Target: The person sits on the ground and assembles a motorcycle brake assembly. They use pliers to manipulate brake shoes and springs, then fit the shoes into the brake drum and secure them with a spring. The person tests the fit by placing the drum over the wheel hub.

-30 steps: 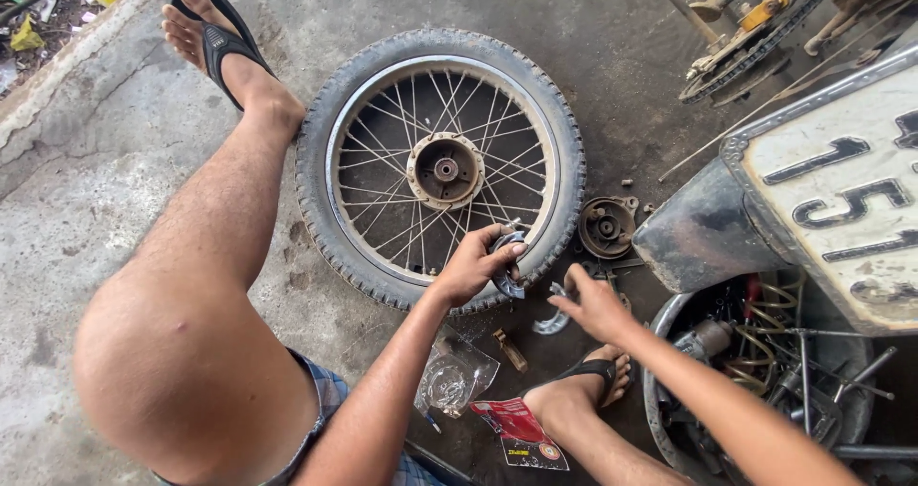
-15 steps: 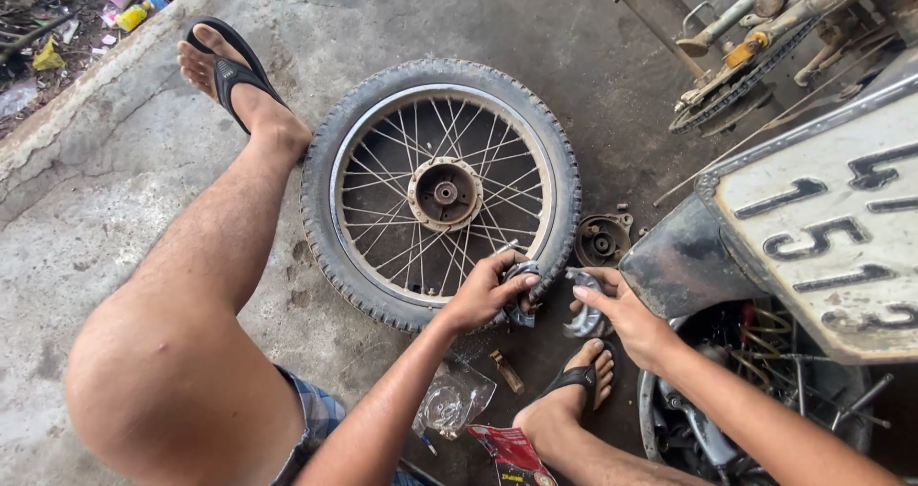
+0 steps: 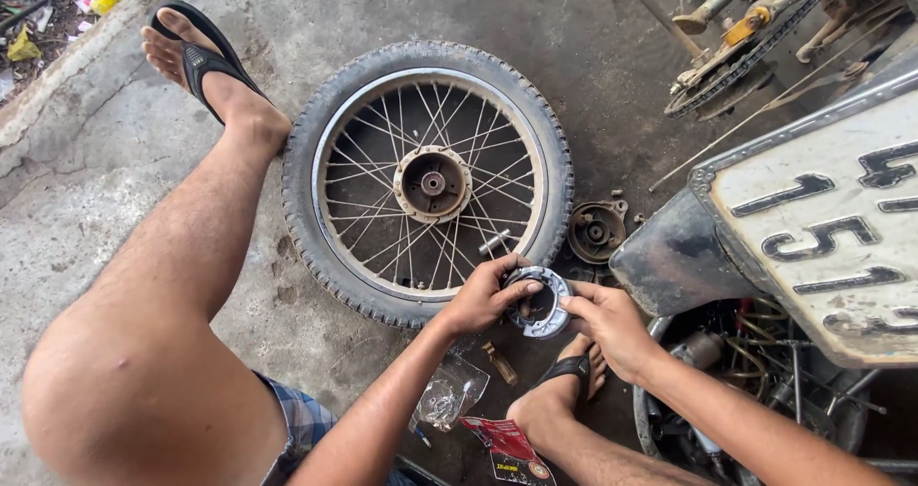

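At the far left a foot in a black flip-flop (image 3: pixel 203 61) rests on the grey concrete floor (image 3: pixel 86 218), just beside the tyre; the bare leg runs from it down to a bent knee (image 3: pixel 134 381) at the near left; a strip of blue checked shorts (image 3: pixel 301 429) shows below the knee.

In the middle a spoked motorcycle wheel (image 3: pixel 427 182) lies flat on the floor, its black tyre on the rim and its rusty hub facing up.

At the near edge of that wheel the left hand (image 3: pixel 481 297) and the right hand (image 3: pixel 608 322) meet around a ring of grey brake shoes (image 3: pixel 538 302); the left hand's fingers curl over the ring's left and far side with the thumb on its near side; the right hand pinches the ring's right side with fingertips and thumb; both hands are closed on the part and hold it in the air above the floor, just off the tyre.

Below the hands a clear plastic bag (image 3: pixel 448 398) lies on the floor; near it lie a small brass-coloured piece (image 3: pixel 498 362) and a red printed packet (image 3: pixel 507 448); the other foot, in a black sandal (image 3: pixel 569 381), sits just right of these.

Right of the wheel a round dark brake plate (image 3: pixel 596 230) lies flat, close to the tyre; farther right the tail of a motorcycle with a black mudguard (image 3: pixel 679 257) and a white number plate (image 3: pixel 822 228) fills the right side; at the far right a greasy chain and sprocket (image 3: pixel 727 65) lie with metal rods.
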